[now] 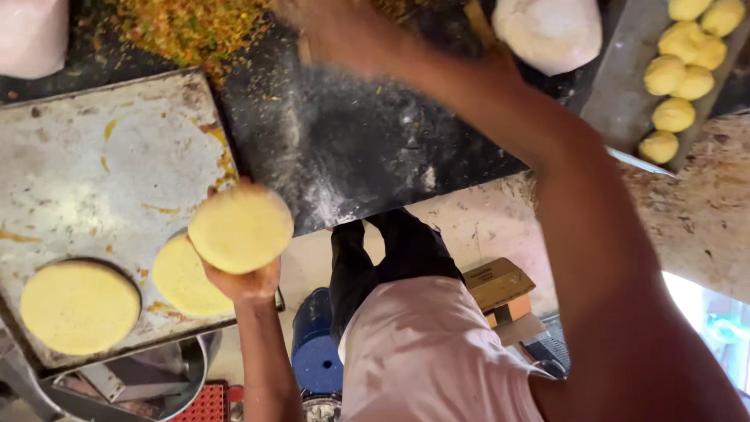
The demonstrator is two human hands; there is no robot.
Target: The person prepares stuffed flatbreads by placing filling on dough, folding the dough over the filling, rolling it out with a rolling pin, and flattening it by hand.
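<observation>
Hands first: the left hand (248,280) cups a flat yellow dough disc (241,228) from below, fingers closed round its underside, just above the near edge of the metal tray (94,156); the right hand (332,31) is stretched out over the dark bench (351,148), blurred, and whether it is open or closed I cannot tell. Judging from how things lie, two discs (80,306) already rest flat on the tray, one partly hidden behind the held one; much of the tray is bare, and a row of yellow dough balls (676,78) sits unflattened on a second tray at the far right, so most seems left. Flour dusts the bench; a heap of chopped yellow-green filling (187,27) and a white lump (547,31) lie along the top; a blue drum (315,344) and a cardboard box (500,285) stand on the floor.
</observation>
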